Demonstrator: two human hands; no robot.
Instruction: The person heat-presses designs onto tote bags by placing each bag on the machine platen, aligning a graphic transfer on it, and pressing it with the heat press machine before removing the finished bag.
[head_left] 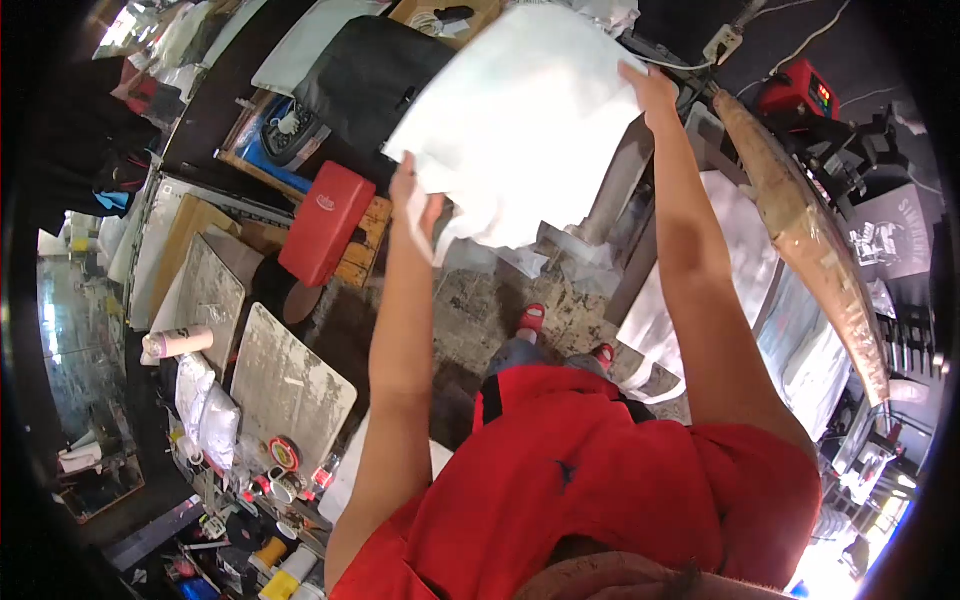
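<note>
A white tote bag of soft fabric is stretched out between my two hands, bright with glare. My left hand is closed on its lower left part, where a strap hangs down over the wrist. The right hand has its fingers pinched on the bag's upper right edge. Just left of my left hand lies a red case on a small wooden stand. A black sheet lies behind the bag's left side. Whatever is directly underneath the bag is hidden.
A long tape-wrapped arm runs along the right, beside a red controller with a lit display. More white fabric with a strap lies below it. Worn boards and a cluttered shelf stand left. The stained floor shows between.
</note>
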